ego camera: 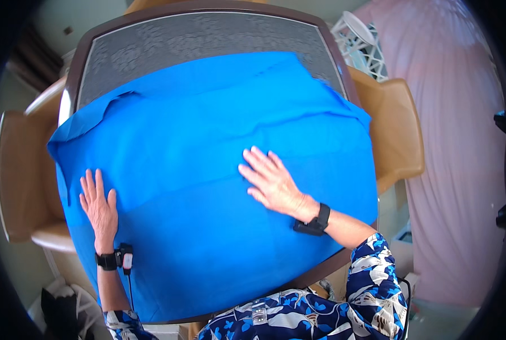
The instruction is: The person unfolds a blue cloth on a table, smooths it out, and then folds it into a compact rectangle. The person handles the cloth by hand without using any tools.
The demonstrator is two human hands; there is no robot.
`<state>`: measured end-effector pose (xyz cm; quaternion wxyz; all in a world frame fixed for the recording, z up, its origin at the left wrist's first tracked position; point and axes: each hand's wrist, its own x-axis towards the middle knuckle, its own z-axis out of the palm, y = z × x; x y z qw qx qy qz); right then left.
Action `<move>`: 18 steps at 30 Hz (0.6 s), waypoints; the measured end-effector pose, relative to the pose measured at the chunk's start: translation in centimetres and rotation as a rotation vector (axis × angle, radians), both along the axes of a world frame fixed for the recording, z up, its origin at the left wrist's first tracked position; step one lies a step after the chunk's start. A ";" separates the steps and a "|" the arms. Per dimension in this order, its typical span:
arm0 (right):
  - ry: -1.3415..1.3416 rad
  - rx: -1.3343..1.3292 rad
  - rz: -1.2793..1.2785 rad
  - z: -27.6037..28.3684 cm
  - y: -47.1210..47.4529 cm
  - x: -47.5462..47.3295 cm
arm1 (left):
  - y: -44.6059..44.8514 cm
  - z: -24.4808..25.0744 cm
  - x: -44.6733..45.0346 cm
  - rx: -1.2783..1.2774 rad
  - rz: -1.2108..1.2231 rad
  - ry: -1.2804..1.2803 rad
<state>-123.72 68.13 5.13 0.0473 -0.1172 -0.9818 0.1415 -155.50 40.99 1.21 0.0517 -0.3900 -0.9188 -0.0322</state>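
A large blue cloth lies spread over a table, with a fold turned over at its far left corner and a ridge of wrinkles towards the right. Flat on the cloth near its left edge rests my left hand, fingers apart and palm down. My right hand lies palm down right of the cloth's middle, its fingers spread, holding nothing. Both wrists wear black straps with small devices; a cable runs from the left one.
The dark table has a patterned grey top and brown rim. Tan chairs stand at the left and right. A pink curtain hangs at the right, near a white lattice stand.
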 end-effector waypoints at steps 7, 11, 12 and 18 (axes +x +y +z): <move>-0.045 0.099 -0.334 -2.0 3.1 9.8 | 0.0 -2.0 -0.3 -0.053 0.096 0.043; -0.027 0.142 -0.491 -3.1 7.5 12.4 | -0.1 -4.0 -1.1 0.010 0.114 0.188; -0.023 0.140 -0.534 -3.1 8.6 12.7 | 0.1 -3.8 -1.0 0.017 0.111 0.190; -0.107 0.114 -0.795 -3.4 15.8 14.3 | 0.6 -2.2 -0.4 -0.029 0.150 0.161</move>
